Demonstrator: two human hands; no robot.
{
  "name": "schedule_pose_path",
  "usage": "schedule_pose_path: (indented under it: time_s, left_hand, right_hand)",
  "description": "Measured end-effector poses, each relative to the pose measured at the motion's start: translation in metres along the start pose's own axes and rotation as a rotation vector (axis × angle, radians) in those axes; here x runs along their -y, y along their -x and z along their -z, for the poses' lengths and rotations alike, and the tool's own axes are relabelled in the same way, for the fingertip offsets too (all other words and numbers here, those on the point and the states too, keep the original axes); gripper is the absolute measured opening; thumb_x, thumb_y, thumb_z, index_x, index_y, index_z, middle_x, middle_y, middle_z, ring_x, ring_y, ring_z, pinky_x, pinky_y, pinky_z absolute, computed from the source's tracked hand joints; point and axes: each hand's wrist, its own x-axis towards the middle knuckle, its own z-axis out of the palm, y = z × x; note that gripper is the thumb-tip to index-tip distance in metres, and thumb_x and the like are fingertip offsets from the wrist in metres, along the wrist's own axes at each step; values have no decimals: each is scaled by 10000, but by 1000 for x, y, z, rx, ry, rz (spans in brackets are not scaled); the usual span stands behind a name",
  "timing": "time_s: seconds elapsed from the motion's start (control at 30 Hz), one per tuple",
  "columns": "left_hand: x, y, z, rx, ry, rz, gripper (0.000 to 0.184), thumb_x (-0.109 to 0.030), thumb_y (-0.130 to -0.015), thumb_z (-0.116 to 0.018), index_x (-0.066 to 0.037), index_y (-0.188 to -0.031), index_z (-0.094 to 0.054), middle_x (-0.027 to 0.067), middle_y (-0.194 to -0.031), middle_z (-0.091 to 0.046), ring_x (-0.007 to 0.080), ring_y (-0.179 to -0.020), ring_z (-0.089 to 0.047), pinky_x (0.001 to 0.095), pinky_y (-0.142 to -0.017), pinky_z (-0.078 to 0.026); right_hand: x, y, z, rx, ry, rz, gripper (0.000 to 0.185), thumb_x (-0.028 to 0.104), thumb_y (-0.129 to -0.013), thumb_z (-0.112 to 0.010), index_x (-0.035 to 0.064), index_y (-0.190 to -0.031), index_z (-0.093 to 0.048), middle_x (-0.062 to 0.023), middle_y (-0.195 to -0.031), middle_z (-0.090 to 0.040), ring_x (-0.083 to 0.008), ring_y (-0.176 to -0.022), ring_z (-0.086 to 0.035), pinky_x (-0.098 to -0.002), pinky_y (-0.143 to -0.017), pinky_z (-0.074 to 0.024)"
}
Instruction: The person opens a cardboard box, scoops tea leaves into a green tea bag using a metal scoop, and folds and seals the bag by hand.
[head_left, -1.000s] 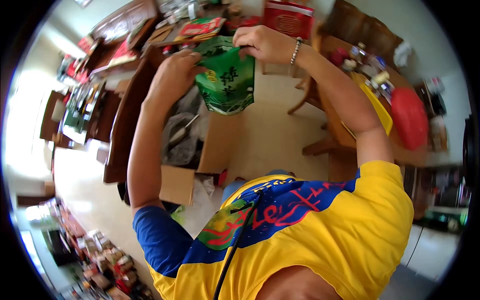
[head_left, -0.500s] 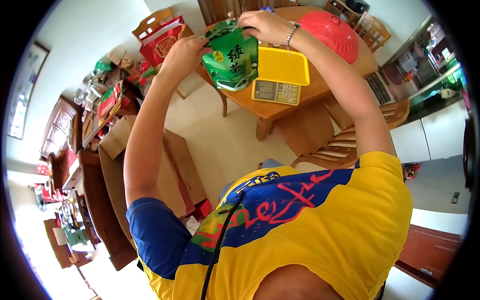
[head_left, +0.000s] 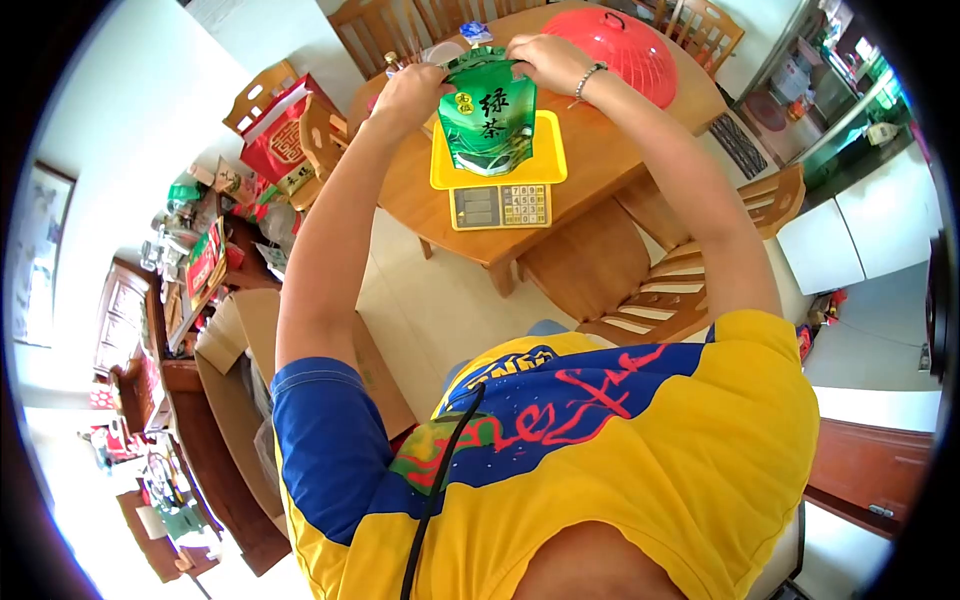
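Observation:
A green pouch (head_left: 488, 118) with dark lettering hangs upright between my hands, its mouth partly open at the top. My left hand (head_left: 412, 94) grips its upper left edge, and my right hand (head_left: 550, 64) pinches the upper right edge. Behind and around the pouch shows the yellow tray (head_left: 550, 160) of a scale, whose grey keypad and display panel (head_left: 501, 206) face me. Whether the pouch's bottom touches the tray I cannot tell. The scale stands on the wooden table (head_left: 590, 190).
A red mesh food cover (head_left: 620, 55) is on the table at the back right. Wooden chairs (head_left: 590, 265) stand around it. A red bag (head_left: 285, 135) sits on a chair at the left. An open cardboard box (head_left: 370, 370) is at the lower left.
The view has turned from the box area toward the table. My hands, still holding the pouch, have come from over the floor to over the scale's yellow tray.

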Motion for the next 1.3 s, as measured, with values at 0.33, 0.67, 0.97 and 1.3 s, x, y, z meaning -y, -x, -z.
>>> schedule_pose_path:
  time_s: [0.33, 0.67, 0.97, 1.3]
  left_hand:
    - [12, -27, -51, 78, 52, 120, 253, -281, -894, -642, -43, -970, -680, 172, -974, -674, 363, -931, -649, 470, -811, -508]
    - [13, -37, -65, 33, 94, 43, 342, -183, -849, -665, -117, -1184, -641, 146, -1073, -671, 358, -975, -643, 446, -836, -513]
    - [2, -15, -40, -117, 121, 64, 445, -105, -841, -657, -156, -1273, -561, 88, -1216, -613, 329, -969, -652, 427, -823, -537]
    - [-15, 51, -40, -290, 288, 80, 308, -69, -829, -681, -112, -1131, -636, 78, -1131, -642, 258, -778, -655, 358, -694, -549]
  right_hand:
    - [-23, 10, -32, 99, 45, -92, 134, 123, -843, -639, 7, -905, -665, -96, -998, -645, -291, -937, -626, -410, -819, -512]
    - [-33, 9, -48, 26, 52, -16, 180, 139, -778, -700, 38, -926, -692, -85, -987, -635, -279, -1017, -597, -409, -907, -473]
    - [-3, 12, -28, -240, 93, 30, 331, 167, -773, -743, 63, -1078, -668, -77, -1168, -626, -271, -1180, -533, -432, -1042, -371]
    - [64, 9, -54, -366, -154, 72, 203, 87, -765, -746, 41, -951, -679, -89, -965, -677, -271, -893, -643, -369, -767, -543]
